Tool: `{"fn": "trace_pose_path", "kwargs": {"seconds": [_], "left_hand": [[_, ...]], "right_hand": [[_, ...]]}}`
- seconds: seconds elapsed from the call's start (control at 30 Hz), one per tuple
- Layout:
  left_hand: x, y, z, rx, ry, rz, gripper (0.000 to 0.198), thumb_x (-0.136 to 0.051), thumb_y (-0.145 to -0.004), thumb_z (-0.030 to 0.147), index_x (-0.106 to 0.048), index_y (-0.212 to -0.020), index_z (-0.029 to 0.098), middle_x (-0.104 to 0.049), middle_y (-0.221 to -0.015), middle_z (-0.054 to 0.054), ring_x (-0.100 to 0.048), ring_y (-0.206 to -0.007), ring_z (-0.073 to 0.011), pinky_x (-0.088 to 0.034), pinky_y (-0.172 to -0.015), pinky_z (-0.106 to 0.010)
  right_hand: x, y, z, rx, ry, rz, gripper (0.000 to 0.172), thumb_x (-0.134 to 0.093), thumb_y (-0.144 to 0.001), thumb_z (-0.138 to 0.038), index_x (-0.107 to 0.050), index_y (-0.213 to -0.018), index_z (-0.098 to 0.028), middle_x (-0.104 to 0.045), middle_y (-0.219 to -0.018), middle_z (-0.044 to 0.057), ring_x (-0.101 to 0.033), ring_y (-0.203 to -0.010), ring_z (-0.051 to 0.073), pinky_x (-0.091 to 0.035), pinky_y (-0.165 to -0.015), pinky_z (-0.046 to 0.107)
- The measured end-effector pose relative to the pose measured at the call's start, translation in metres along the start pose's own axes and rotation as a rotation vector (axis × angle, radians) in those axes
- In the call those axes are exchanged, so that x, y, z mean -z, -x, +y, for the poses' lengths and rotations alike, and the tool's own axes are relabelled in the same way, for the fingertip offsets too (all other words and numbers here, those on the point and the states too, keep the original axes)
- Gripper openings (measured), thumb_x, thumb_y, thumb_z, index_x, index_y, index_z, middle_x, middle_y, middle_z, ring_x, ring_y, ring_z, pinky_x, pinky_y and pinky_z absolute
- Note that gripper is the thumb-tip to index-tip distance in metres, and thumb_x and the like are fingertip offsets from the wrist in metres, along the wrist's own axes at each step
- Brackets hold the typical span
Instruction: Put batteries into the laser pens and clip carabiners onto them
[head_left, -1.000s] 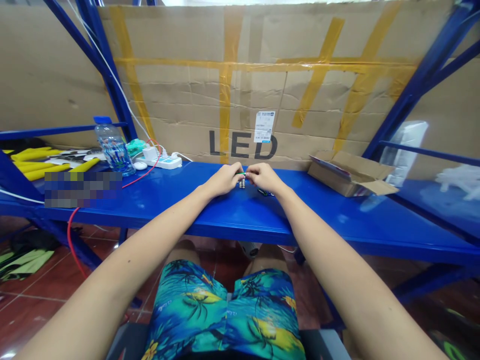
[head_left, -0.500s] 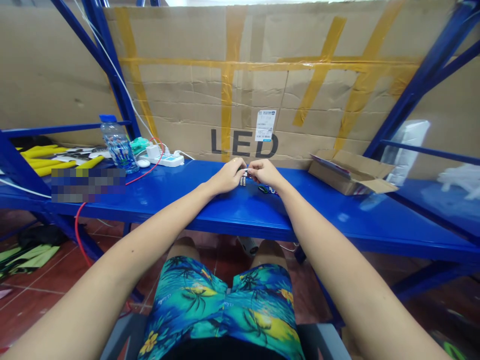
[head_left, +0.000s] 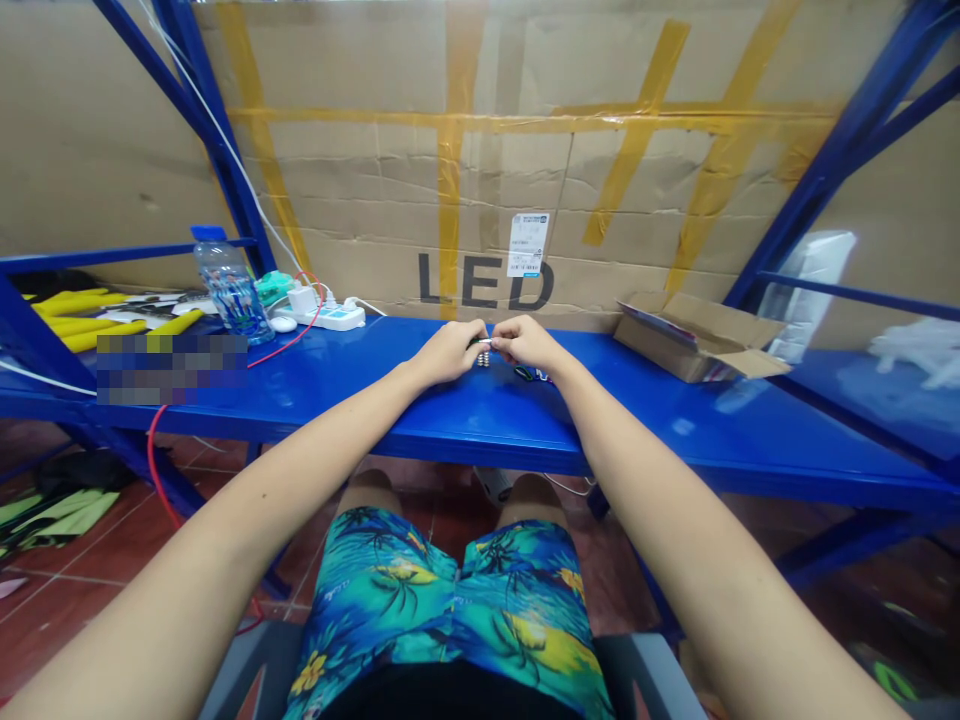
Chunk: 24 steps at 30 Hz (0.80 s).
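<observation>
Over the blue tabletop (head_left: 352, 385), both hands meet with fingertips almost touching. My left hand (head_left: 452, 350) is closed in a pinch, a dark greenish bit showing at its fingertips. Closed as well, my right hand (head_left: 527, 342) pinches at a small thin whitish piece (head_left: 486, 341) bridging the two hands; its kind is too small to tell. Just beneath lie several small shiny metallic pieces (head_left: 483, 359) in short rows, partly hidden by the fingers. By the right wrist rests a dark item with green edging (head_left: 523, 373) and a blue-and-white part.
An open cardboard box (head_left: 690, 340) sits at the right. Leftward are a water bottle (head_left: 234, 290), a white power strip (head_left: 337, 316), a red cable (head_left: 281, 350) and yellow-handled tools (head_left: 90, 325). A large taped carton (head_left: 360, 190) walls the back; blue posts (head_left: 817, 190) flank it.
The hands have shifted slightly against each other, and the whitish piece between the fingertips shows more clearly. The view has moved a little; things on the table stay put.
</observation>
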<state>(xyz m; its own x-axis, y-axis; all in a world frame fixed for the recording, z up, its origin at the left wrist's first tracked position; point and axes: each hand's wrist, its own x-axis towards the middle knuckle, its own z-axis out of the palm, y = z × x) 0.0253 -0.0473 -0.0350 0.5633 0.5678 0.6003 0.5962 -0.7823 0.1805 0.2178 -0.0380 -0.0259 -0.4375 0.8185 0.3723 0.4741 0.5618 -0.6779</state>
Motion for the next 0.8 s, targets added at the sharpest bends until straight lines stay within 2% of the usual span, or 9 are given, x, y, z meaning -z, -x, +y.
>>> {"fn": "trace_pose_path", "kwargs": {"seconds": [0.17, 0.3, 0.4, 0.5, 0.63, 0.8], "left_hand": [[-0.001, 0.001, 0.002, -0.050, 0.033, -0.006, 0.010, -0.052, -0.093, 0.026, -0.055, -0.087, 0.019, -0.064, -0.083, -0.005, -0.059, -0.076, -0.0197, -0.042, -0.069, -0.031], [-0.007, -0.003, -0.003, 0.004, 0.014, 0.046, 0.019, -0.042, -0.097, 0.023, -0.059, -0.093, 0.017, -0.062, -0.094, -0.009, -0.059, -0.093, -0.0226, -0.047, -0.087, -0.038], [-0.012, -0.007, -0.009, 0.020, -0.020, 0.045, 0.027, -0.038, -0.097, 0.020, -0.062, -0.085, 0.016, -0.060, -0.094, -0.010, -0.058, -0.099, -0.0232, -0.046, -0.095, -0.039], [-0.012, -0.008, -0.013, 0.020, -0.034, 0.005, 0.024, -0.043, -0.095, 0.020, -0.064, -0.083, 0.016, -0.063, -0.092, -0.010, -0.060, -0.095, -0.0230, -0.048, -0.092, -0.038], [-0.007, -0.005, -0.010, 0.071, -0.008, -0.037, 0.021, -0.046, -0.096, 0.023, -0.064, -0.088, 0.016, -0.069, -0.088, -0.010, -0.063, -0.085, -0.0233, -0.047, -0.079, -0.036], [-0.002, 0.000, -0.003, 0.040, 0.000, -0.019, 0.014, -0.050, -0.095, 0.024, -0.062, -0.092, 0.017, -0.072, -0.091, -0.009, -0.065, -0.084, -0.0229, -0.044, -0.074, -0.033]], "right_hand": [[0.001, 0.002, -0.001, -0.041, -0.075, -0.023, 0.017, -0.054, -0.073, -0.020, -0.051, -0.056, -0.019, -0.049, -0.043, -0.004, -0.043, -0.040, 0.010, -0.036, -0.045, 0.024], [0.001, 0.001, -0.002, -0.035, -0.054, 0.014, 0.017, -0.056, -0.074, -0.021, -0.054, -0.058, -0.018, -0.052, -0.046, -0.003, -0.045, -0.043, 0.011, -0.037, -0.046, 0.025], [0.001, 0.001, -0.003, -0.039, -0.028, 0.022, 0.014, -0.056, -0.074, -0.021, -0.058, -0.061, -0.017, -0.053, -0.047, -0.002, -0.047, -0.045, 0.012, -0.038, -0.048, 0.026], [0.000, 0.001, -0.004, -0.038, 0.010, 0.012, 0.013, -0.057, -0.073, -0.020, -0.059, -0.061, -0.017, -0.053, -0.047, -0.002, -0.048, -0.045, 0.012, -0.038, -0.048, 0.026], [-0.001, 0.001, -0.004, -0.021, 0.012, 0.035, 0.014, -0.055, -0.074, -0.020, -0.057, -0.060, -0.017, -0.052, -0.047, -0.002, -0.047, -0.045, 0.012, -0.037, -0.048, 0.025], [0.000, 0.001, -0.002, -0.021, 0.004, 0.021, 0.013, -0.055, -0.072, -0.019, -0.057, -0.060, -0.017, -0.052, -0.046, -0.003, -0.047, -0.044, 0.011, -0.037, -0.046, 0.024]]}}
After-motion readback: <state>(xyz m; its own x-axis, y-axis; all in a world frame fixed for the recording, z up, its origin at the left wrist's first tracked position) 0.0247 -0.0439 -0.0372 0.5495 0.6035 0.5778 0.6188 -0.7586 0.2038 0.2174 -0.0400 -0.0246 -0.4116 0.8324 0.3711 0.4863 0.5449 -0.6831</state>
